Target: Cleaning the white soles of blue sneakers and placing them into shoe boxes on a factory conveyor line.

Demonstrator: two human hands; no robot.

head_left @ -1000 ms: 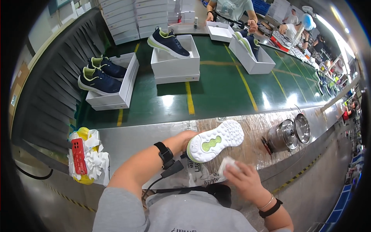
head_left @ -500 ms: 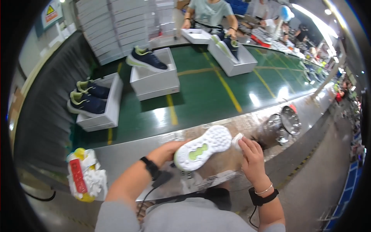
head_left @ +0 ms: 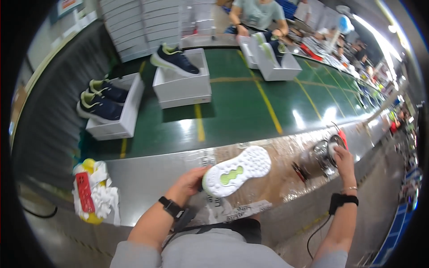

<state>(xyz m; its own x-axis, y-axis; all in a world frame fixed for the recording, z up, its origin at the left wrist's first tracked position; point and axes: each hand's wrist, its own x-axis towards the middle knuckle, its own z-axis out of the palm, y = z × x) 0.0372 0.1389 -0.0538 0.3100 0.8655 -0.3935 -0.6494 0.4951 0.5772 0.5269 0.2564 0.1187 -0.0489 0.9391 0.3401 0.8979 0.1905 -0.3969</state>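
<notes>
**Shoe held sole-up, other hand at the metal tins**

The left hand (head_left: pixel 190 182) is closed around the heel end of a shoe (head_left: pixel 237 171), fingers wrapped under it, so the white sole with its green patch faces up. The shoe juts out to the right of that hand, over the foil-covered bench edge (head_left: pixel 147 172).

The right hand (head_left: pixel 345 158) is well to the right of the shoe, its fingers pressed on a small white pad (head_left: pixel 333 149) that sits on the round metal tins (head_left: pixel 319 158). How tightly the fingers are closed is hard to tell, since the picture bends near its rim.

Left of the shoe, on the bench, lies a heap of white and yellow rags with a red label (head_left: pixel 94 194). Beyond the shoe runs a green conveyor belt (head_left: pixel 237 107) carrying white boxes (head_left: pixel 181 82) with dark blue shoes (head_left: pixel 172 58) resting on them. At the far side of the belt another person (head_left: pixel 259 13) works at a box.
</notes>
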